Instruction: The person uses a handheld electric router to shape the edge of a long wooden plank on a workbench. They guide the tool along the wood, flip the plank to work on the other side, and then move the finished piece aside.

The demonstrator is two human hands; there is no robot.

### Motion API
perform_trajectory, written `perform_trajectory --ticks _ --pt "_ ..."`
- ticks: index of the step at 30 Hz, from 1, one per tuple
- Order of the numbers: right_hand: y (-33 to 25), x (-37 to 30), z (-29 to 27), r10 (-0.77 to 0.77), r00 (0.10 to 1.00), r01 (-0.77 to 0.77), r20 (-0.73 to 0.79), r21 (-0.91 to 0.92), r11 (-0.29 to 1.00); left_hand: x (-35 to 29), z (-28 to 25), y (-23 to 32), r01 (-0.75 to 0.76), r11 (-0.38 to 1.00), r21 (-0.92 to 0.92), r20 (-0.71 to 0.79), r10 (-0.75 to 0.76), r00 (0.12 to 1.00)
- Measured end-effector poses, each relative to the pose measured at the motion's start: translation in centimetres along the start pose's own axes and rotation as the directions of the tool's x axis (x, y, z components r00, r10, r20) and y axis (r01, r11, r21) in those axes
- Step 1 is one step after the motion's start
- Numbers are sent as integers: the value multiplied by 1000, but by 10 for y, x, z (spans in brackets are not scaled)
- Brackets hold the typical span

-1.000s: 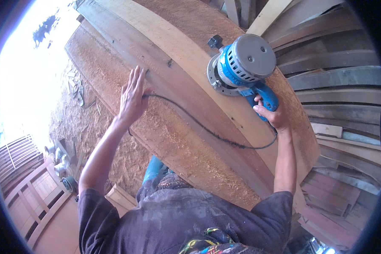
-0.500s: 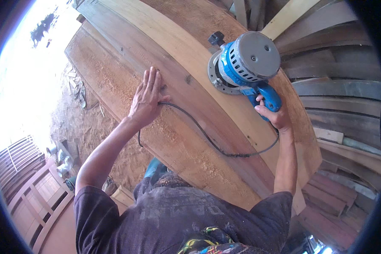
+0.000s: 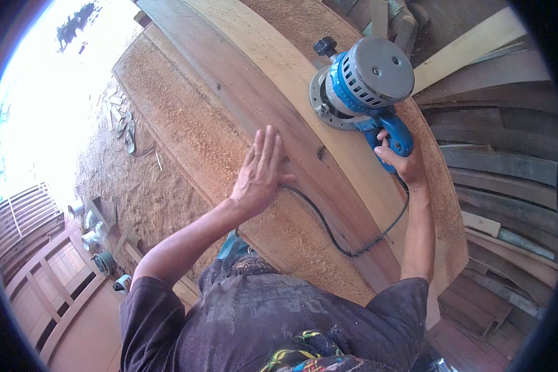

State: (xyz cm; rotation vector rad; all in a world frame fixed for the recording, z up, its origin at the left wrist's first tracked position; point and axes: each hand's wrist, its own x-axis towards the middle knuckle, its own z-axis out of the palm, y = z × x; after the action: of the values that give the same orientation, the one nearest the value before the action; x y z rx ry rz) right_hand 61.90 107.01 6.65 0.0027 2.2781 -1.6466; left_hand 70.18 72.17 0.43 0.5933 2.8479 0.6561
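My right hand (image 3: pixel 403 162) is closed round the blue rear handle of a router (image 3: pixel 378 71), which has a grey motor housing and a black knob. Its round base rests on the pale strip of a wide wooden panel (image 3: pixel 254 84). My left hand (image 3: pixel 260 177) lies flat on the panel with the fingers stretched out together, near a dark knot in the brown strip. A black cord (image 3: pixel 328 232) loops across the wood between my hands; one end of the loop reaches my left thumb. Whether the cord passes beneath the palm is hidden.
Sawdust (image 3: pixel 198 133) covers much of the panel. Curved boards (image 3: pixel 508 158) are stacked at the right. A pair of sandals (image 3: pixel 129 133) lies on the dusty ground to the left. A wooden frame (image 3: pixel 68 297) stands at the lower left.
The view has shifted. Against the panel's knot, the router and my right hand have moved up and left along the pale strip; my left hand keeps about the same place beside the knot.
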Motion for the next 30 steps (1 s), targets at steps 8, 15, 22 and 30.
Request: perform_trajectory --ticks 8,15,22,30 --pt "-19 55 29 3 1000 -3 5 26 1000 1 1 -2 2 999 -54 20 -1 1000" --pt "-34 96 52 -48 999 49 11 -15 999 1 -9 -3 -32 989 -146 -4 31 999" --pt "-53 110 62 27 1000 -27 6 19 999 2 -27 -10 -111 983 -147 83 124 989" --pt "-67 122 65 73 997 -73 -2 13 997 9 -53 -35 -212 925 -315 180 278 944"
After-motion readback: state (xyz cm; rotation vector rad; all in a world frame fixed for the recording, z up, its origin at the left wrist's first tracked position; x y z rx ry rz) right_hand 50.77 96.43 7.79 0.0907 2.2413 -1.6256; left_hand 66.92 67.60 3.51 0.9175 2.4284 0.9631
